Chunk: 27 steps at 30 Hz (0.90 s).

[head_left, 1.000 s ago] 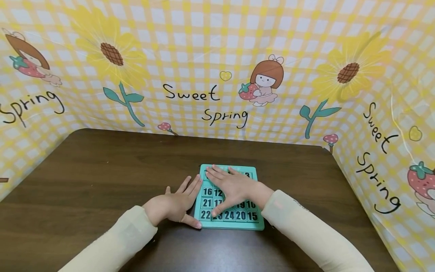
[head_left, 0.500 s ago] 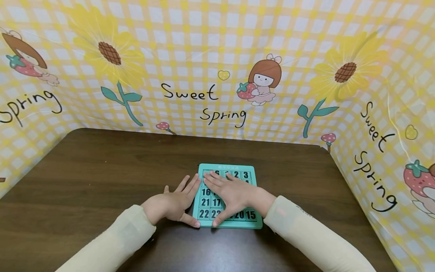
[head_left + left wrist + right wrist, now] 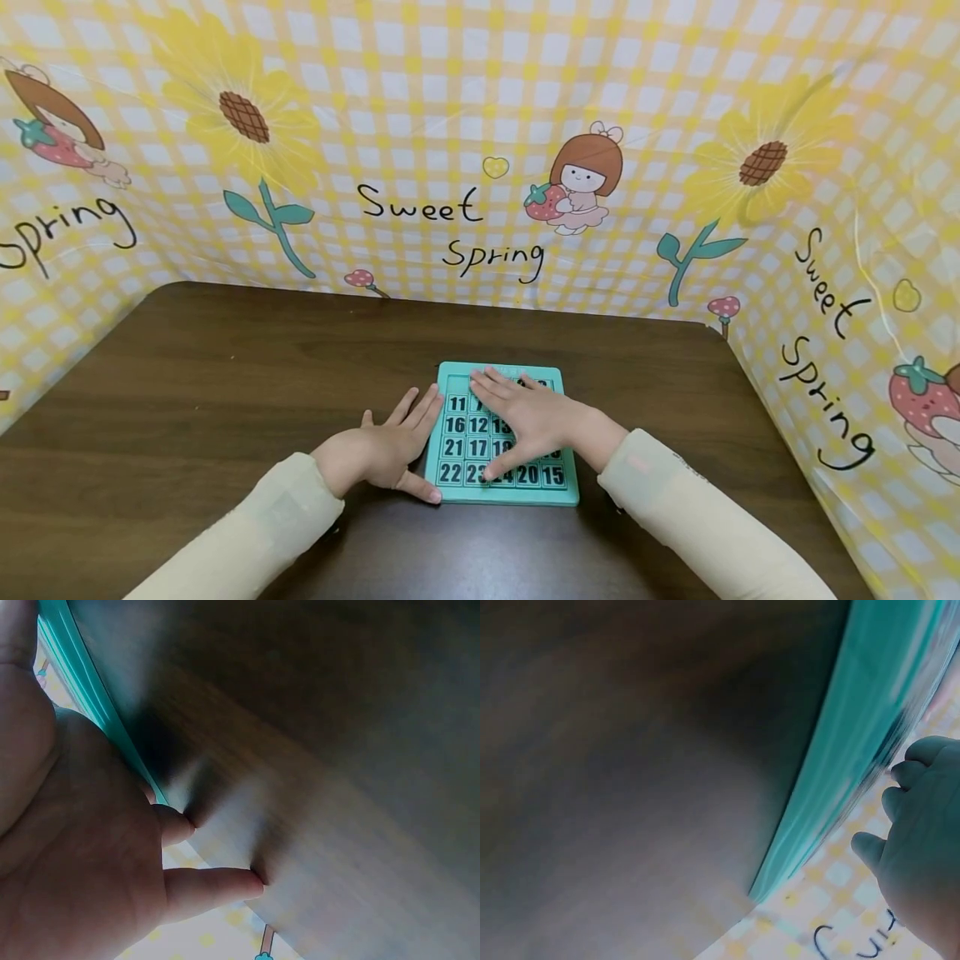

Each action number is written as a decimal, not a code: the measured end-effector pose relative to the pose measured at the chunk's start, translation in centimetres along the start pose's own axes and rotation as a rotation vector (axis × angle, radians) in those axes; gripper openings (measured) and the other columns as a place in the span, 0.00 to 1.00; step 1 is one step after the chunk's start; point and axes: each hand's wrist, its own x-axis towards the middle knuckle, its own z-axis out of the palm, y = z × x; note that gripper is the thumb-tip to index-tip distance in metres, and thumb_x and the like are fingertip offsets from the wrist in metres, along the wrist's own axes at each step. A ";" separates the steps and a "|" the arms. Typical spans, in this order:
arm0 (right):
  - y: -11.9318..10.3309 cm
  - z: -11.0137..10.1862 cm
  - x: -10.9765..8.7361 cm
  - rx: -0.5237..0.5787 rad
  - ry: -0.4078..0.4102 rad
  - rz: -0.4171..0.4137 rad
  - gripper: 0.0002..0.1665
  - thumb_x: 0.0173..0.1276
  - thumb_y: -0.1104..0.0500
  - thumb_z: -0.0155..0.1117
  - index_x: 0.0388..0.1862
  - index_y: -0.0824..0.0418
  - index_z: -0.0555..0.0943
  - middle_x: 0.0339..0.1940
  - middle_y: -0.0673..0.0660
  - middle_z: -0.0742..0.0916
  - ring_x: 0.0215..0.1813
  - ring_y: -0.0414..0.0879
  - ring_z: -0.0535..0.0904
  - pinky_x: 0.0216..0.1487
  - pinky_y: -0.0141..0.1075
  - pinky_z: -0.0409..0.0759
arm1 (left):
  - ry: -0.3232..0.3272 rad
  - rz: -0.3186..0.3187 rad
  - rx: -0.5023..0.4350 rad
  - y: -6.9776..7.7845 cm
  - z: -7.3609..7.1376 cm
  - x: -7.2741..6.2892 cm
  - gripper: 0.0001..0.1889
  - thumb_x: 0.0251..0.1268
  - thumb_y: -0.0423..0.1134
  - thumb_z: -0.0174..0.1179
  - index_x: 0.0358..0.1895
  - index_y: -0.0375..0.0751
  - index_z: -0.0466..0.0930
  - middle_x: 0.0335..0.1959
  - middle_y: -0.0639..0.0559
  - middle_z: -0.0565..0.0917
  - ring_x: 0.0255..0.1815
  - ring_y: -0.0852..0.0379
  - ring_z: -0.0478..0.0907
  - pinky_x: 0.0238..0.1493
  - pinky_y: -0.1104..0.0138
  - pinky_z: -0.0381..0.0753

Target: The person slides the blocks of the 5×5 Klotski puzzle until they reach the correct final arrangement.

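A turquoise number slide puzzle [image 3: 506, 502] lies flat on the table in the head view. Its tiles carry black numbers; a blank slot [image 3: 457, 384] is at its top-left corner, with the 11 tile [image 3: 457, 404] just below. My left hand [image 3: 386, 450] lies along the left edge, thumb and fingers spread and touching the frame. Over the upper middle of the tiles is my right hand [image 3: 532, 417], fingers extended, covering several numbers. Whether its fingertips press a tile is hidden. Both wrist views show the puzzle's side [image 3: 97, 705] close up.
The puzzle rests on a dark brown wooden table [image 3: 262, 367]. A yellow checked cloth [image 3: 420, 125] printed with flowers and "Sweet Spring" hangs around its back and sides.
My right hand dipped toward the near side, then moved up and right. The blank slot at the second row's left end now holds the 11 tile; the top-left corner is blank. My left hand stays put.
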 end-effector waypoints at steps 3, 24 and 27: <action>0.5 0.0 -0.1 0.015 -0.001 0.025 0.72 0.53 0.18 0.59 0.83 0.52 0.40 0.84 0.47 0.43 0.84 0.44 0.33 0.80 0.59 0.42 | 0.006 0.000 0.000 0.0 0.0 -0.1 0.69 0.47 0.73 0.65 0.81 0.46 0.27 0.83 0.51 0.26 0.83 0.44 0.24 0.67 0.25 0.41; -0.9 -0.2 1.7 -0.023 -0.019 0.003 0.72 0.54 0.16 0.55 0.83 0.52 0.39 0.84 0.47 0.40 0.84 0.45 0.32 0.80 0.59 0.42 | 0.015 0.013 -0.006 0.0 -0.1 -0.1 0.69 0.47 0.73 0.65 0.81 0.43 0.28 0.83 0.49 0.28 0.83 0.43 0.26 0.66 0.24 0.42; -1.0 -0.2 2.0 -0.017 -0.021 0.002 0.72 0.54 0.16 0.55 0.83 0.52 0.38 0.84 0.47 0.40 0.84 0.46 0.32 0.80 0.59 0.42 | 0.014 0.014 -0.005 0.0 0.0 -0.1 0.69 0.48 0.73 0.65 0.81 0.43 0.29 0.83 0.49 0.28 0.83 0.42 0.26 0.66 0.24 0.42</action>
